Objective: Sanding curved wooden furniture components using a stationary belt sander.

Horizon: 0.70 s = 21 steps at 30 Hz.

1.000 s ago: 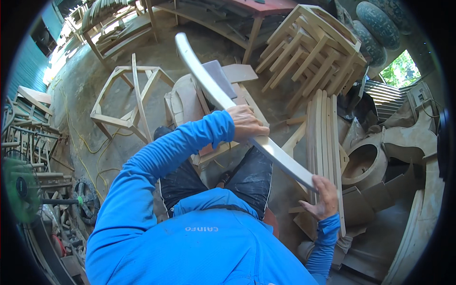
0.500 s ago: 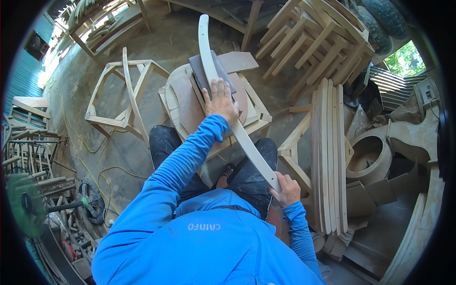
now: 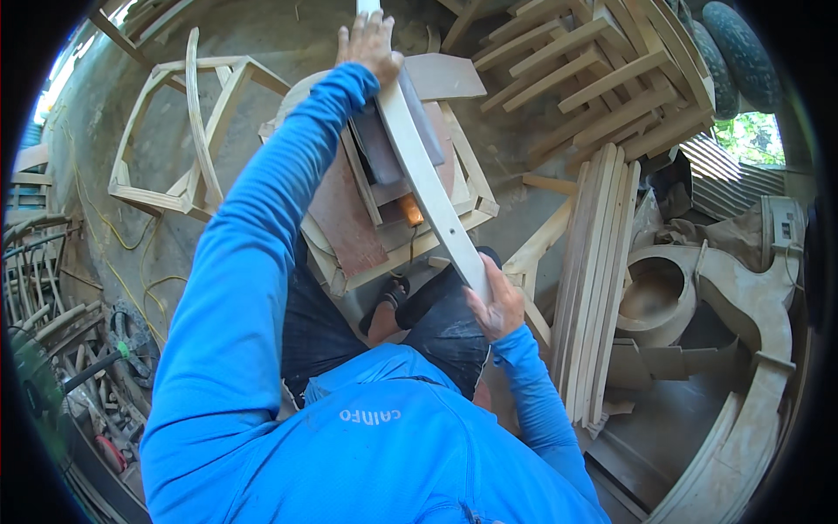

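Note:
A long, pale, gently curved wooden slat [image 3: 425, 175] runs from beyond my left hand toward my right knee. My left hand [image 3: 371, 48] lies over its far part with fingers stretched out and apart, pressing from above. At the near end, my right hand [image 3: 499, 304] grips the slat between thumb and fingers. Beneath the slat is a flat grey-brown surface [image 3: 423, 122], perhaps a tool's sanding belt, with an orange part [image 3: 410, 210] at its near side. These rest on a wooden frame [image 3: 471, 223] with reddish-brown boards [image 3: 345, 231], just beyond my knees.
An angular wooden frame [image 3: 131, 192] stands on the left. Several pale slats [image 3: 594, 288] lean upright at right, beside a round-holed wooden piece [image 3: 690, 301]. More frames are stacked [image 3: 602, 87] far right. A yellow cord [image 3: 109, 229] crosses the floor; loose wood pieces [image 3: 87, 384] lie lower left.
My left hand has moved farther away and to the left on the slat. The slat's near end and my right hand have shifted up and left, uncovering the orange part.

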### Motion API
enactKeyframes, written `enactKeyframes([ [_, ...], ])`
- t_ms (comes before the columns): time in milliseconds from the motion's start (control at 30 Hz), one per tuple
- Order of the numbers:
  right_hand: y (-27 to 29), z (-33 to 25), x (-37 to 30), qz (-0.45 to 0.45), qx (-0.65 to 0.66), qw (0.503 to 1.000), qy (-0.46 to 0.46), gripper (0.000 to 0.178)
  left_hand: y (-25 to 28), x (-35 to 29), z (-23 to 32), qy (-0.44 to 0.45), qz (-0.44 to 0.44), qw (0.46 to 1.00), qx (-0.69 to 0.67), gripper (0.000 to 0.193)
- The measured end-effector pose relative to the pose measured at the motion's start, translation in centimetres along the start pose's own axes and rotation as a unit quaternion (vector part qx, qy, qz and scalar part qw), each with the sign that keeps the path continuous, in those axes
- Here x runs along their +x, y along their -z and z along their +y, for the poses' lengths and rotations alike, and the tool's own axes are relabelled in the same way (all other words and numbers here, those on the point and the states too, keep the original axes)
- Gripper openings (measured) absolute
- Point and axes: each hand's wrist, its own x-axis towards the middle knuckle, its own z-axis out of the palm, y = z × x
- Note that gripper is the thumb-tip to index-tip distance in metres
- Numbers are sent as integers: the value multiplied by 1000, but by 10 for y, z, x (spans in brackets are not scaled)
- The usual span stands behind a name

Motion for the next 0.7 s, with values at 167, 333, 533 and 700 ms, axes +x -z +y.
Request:
enactKeyframes([
  [167, -28, -22, 71, 27, -65, 997, 4, 69, 10, 53, -33, 78, -59, 995, -25, 88],
  [333, -40, -45, 118, 8, -139, 990, -8, 73, 14, 33, -21, 176, 10, 984, 28, 83],
  [533, -40, -51, 95, 89, -155, 979, 97, 74, 24, -10, 1, 175, -3, 985, 10, 82],
  [700, -35, -46, 78, 55, -146, 980, 126, 63, 24, -38, 18, 189, 11, 982, -11, 80],
])
